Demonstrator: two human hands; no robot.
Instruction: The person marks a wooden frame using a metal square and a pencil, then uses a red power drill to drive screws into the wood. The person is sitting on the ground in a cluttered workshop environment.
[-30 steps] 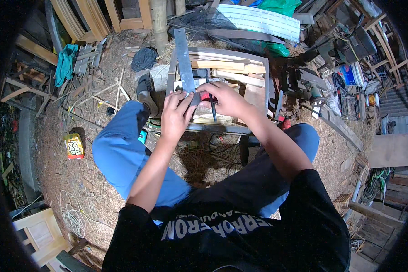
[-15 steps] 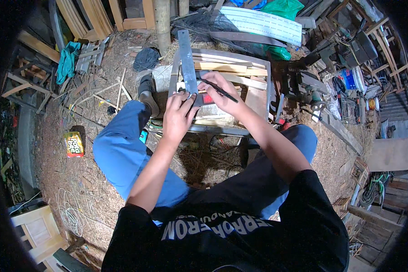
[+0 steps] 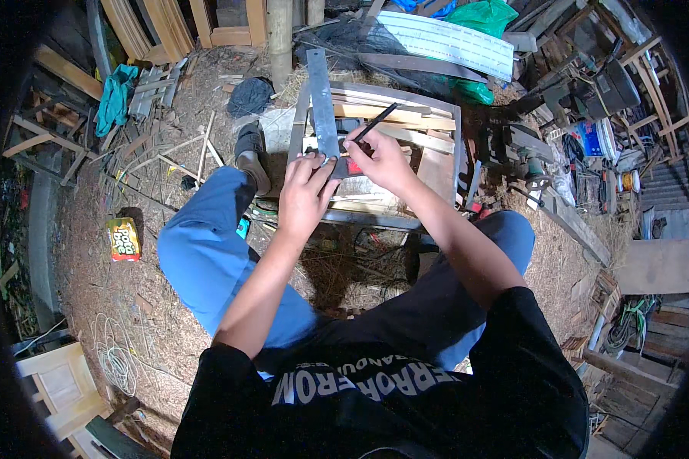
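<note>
A broad grey metal ruler (image 3: 323, 99) stretches away from me over the left side of a low framed wooden bench (image 3: 458, 138). My left hand (image 3: 305, 195) is closed at its near end, fingers on top. A dark piece with a red patch (image 3: 352, 166) lies beside those fingers, and I cannot make out whether it joins the ruler. My right hand (image 3: 381, 163) pinches a black pen (image 3: 377, 122) just right of the ruler. The pen slants up and away, with its far end clear of the ruler. My fingers hide the ruler's near end.
Pale wood strips (image 3: 394, 115) lie within the bench frame. My knees flank it, and my left shoe (image 3: 251, 164) is by its left side. A bench vise (image 3: 534, 180) stands at right, a yellow snack packet (image 3: 123, 239) and coiled cord (image 3: 119, 363) on the ground at left.
My right hand has turned the pen, which pointed down to the right across the hand and now points up and away. My left hand stays on the ruler.
</note>
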